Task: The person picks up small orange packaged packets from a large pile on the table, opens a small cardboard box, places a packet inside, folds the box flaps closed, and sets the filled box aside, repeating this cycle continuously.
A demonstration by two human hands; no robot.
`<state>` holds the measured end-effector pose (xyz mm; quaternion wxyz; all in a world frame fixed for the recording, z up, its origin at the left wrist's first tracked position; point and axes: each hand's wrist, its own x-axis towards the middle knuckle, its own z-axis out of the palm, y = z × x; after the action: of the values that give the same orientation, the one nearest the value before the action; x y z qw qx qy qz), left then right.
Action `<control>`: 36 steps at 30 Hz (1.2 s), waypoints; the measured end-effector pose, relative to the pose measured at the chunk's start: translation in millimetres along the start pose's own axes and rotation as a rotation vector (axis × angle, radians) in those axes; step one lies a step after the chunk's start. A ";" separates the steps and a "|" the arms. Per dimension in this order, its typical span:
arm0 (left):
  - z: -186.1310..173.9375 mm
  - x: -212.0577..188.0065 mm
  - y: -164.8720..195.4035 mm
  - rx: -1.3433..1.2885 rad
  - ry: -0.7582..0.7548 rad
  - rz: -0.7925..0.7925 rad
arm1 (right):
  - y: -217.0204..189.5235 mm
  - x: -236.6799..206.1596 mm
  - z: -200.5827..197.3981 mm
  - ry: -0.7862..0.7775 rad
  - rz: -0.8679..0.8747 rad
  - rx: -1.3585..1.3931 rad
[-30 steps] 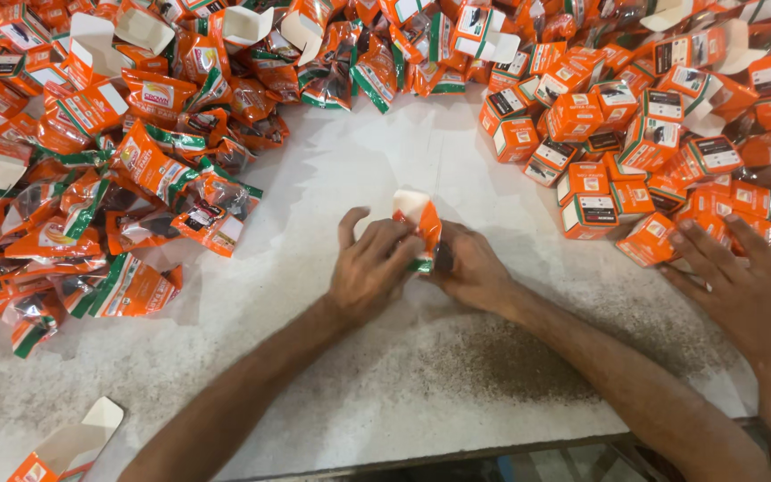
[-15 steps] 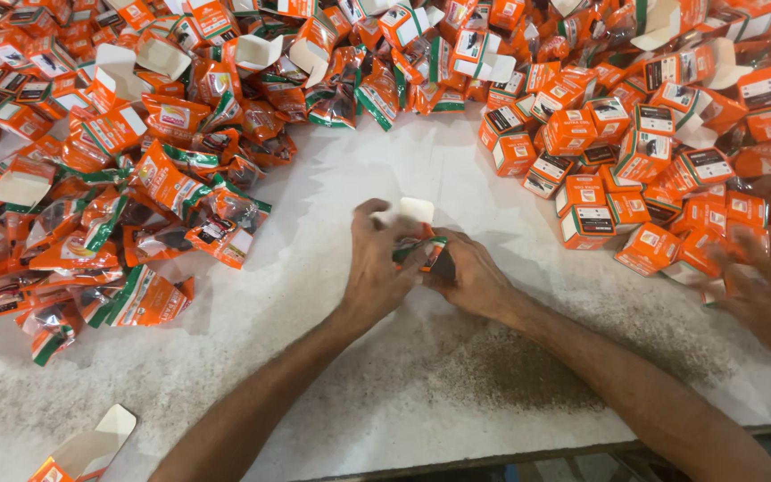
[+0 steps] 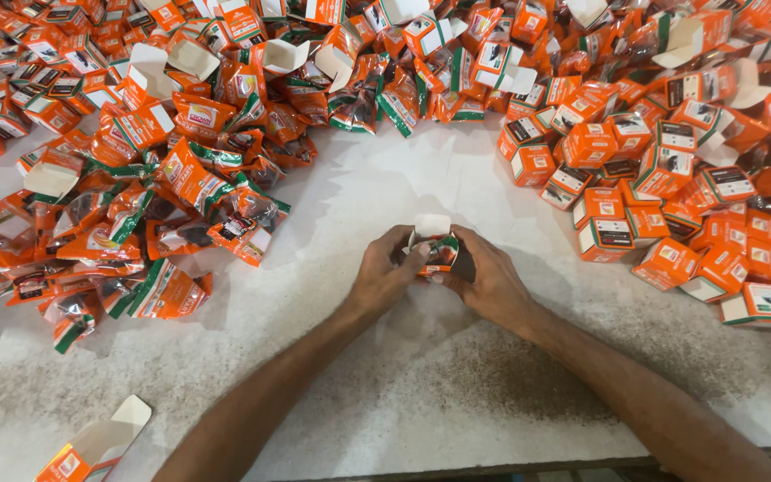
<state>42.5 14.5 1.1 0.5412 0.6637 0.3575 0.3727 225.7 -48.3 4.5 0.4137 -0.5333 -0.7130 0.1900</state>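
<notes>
Matt orange cardboard box [image 3: 435,243] with a white inner flap; glossy, crinkled plastic sachets [image 3: 171,205] toward the worktop's left edge; smooth printed card cartons [image 3: 671,178] at its right; the worktop [image 3: 421,393] itself is speckled, rough-looking pale stone

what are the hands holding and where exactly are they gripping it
Both hands hold one small orange carton with its white top flap open. The left hand grips its left side, the right hand its right side, fingers wrapped around the body.

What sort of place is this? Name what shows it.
Probably a hand-packing bench in a small workshop or factory. Heaps of orange sachets and small orange cartons crowd a white table, and both hands, left hand and right hand, hold an open carton.
</notes>
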 end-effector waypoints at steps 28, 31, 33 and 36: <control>-10.0 10.7 2.8 0.391 0.112 0.524 | -0.8 -12.6 5.6 0.006 -0.150 -0.146; -13.8 -10.9 4.7 0.331 -0.097 0.600 | 2.3 -13.6 5.8 -0.031 0.035 -0.095; -17.9 -17.2 6.9 0.434 -0.142 0.673 | 2.7 -13.5 5.7 -0.022 0.062 -0.058; -18.6 -16.6 10.0 0.469 -0.100 0.673 | 1.0 -13.0 5.0 -0.004 -0.002 -0.024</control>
<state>19.1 6.8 11.7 0.2397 0.8662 0.1691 0.4045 223.4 -59.0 -4.1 0.4061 -0.5374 -0.7164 0.1820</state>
